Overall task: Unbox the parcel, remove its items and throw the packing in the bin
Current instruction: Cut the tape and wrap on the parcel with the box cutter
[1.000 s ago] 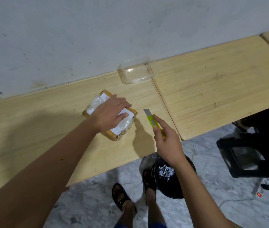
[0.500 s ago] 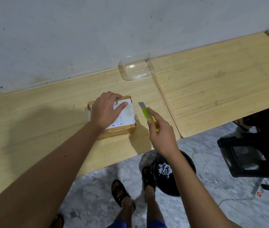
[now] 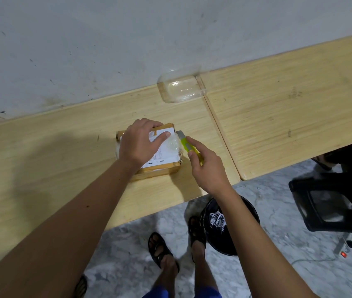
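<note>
Both hands work at the parcel (image 3: 166,157) near the middle of the frame. The left hand (image 3: 137,145) lies on top of it, fingers curled over its far edge and thumb stretched across the white label (image 3: 163,154), pressing the box down onto the wooden table (image 3: 52,160). The right hand (image 3: 208,166), just to the right of the box, grips a yellow-green utility knife (image 3: 186,144), forefinger laid along its body; the grey blade end sits at the parcel's upper right corner, though whether it touches the cardboard cannot be told.

Brown cardboard shows around the label, and clear tape or film wraps the box, rumpled along its right side. The parcel is closed.

Above and to the right of it, a clear plastic tray (image 3: 182,89) rests at the wall (image 3: 106,39), beside the seam where a second table top (image 3: 289,108) joins the first.

Below the table edge, in the lower middle of the frame, a black bin (image 3: 226,244) stands on the marbled floor (image 3: 127,250) with white paper shreds (image 3: 217,219) inside, partly hidden by the right forearm. The person's sandalled feet (image 3: 160,248) stand just left of it. At the right edge is a black stool (image 3: 329,203), with a power strip (image 3: 342,248) on the floor below it.
</note>
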`<state>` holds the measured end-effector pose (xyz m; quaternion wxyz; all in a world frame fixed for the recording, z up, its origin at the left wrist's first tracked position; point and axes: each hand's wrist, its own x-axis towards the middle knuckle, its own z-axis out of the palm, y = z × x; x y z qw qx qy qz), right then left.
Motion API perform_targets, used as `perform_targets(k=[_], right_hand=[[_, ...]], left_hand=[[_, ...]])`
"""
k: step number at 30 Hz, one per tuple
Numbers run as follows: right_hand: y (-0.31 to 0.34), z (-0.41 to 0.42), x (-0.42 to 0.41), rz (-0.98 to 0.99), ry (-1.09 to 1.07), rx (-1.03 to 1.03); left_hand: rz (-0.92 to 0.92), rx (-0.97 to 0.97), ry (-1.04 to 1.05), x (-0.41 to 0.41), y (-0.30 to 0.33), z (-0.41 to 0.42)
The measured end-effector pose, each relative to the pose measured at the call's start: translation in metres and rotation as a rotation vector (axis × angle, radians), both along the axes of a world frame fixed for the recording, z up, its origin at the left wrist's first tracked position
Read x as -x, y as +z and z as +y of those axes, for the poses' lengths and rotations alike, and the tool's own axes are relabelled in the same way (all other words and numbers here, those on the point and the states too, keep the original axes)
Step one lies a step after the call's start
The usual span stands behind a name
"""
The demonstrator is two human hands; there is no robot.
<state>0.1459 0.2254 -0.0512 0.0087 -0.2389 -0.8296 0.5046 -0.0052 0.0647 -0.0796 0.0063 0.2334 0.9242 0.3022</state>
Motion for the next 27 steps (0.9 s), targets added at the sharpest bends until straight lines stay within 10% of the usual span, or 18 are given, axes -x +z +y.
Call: perform_targets(k=[27], right_hand=[[0.021, 0.007, -0.043, -0.054, 0.184, -0.085]], left_hand=[[-0.109, -0.042, 0.048, -0.004, 0.004, 0.003]])
